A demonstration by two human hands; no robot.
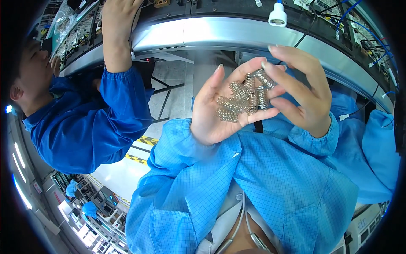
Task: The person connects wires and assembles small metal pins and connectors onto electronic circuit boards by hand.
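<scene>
My left hand (211,112) lies palm up in front of my chest, its fingers curved to cradle several silvery coil springs (239,100). The springs are heaped loosely across the palm and fingers, pointing different ways. From the right, my right hand (306,91) reaches over the pile with bent fingers. Its fingertips close on one coil spring (264,79) at the pile's upper right edge. Part of the left hand's fingers is hidden behind the springs and the right hand.
A metal-edged work line (203,33) runs across beyond my hands. A white connector (278,16) and blue cables are above it. At the left, a co-worker in a dark blue sleeve (122,97) reaches over the line. Another light blue garment (380,144) shows at right.
</scene>
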